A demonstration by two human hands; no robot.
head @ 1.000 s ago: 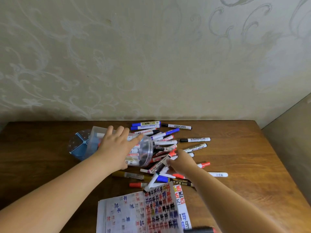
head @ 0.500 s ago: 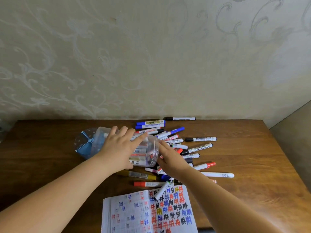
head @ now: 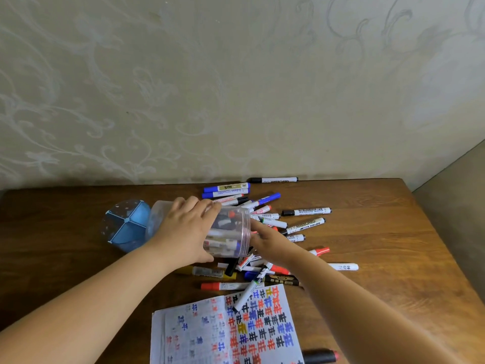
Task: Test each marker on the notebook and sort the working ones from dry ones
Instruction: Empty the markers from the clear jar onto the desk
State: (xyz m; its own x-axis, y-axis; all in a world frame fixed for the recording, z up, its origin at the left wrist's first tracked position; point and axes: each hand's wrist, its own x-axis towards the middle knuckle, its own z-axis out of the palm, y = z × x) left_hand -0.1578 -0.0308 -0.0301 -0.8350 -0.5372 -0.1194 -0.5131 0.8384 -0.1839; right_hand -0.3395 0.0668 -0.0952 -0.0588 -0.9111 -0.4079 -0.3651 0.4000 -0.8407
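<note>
Diff vs a second ago: right hand (head: 270, 239) has left the loose pile in front of the jar and moved up to the jar mouth; half a second ago it was already nearly there. The markers it was on back then are now lying on the table. One white marker (head: 249, 291) has slid down and now lies tilted across the top edge of the notebook (head: 225, 329). Left hand (head: 183, 232) hasn't shifted on the jar.

Pose:
- Left hand: palm over the upper side of the clear plastic jar (head: 231, 232), fingers curled over the top, thumb round the near side. Firm wrap grip. Jar lies on its side, mouth facing right, several markers inside.
- Right hand: fingers extended toward the jar rim, fingertips at the opening, back of hand up. Whether it's pinching a marker there I can't tell (fingertips hidden behind the hand and rim).

Task items:
- Marker pile (head: 265, 216) spread on the wooden table (head: 393, 258), right of and in front of the jar mouth: blue, black, red caps, a yellow one (head: 207, 271) just under the jar.
- Notebook open at the near edge, pages covered in coloured test marks.
- Blue divided holder (head: 126, 224) touching the jar's base, left side.
- Black-and-red marker (head: 320, 356) at the bottom edge, right of the notebook.
</note>
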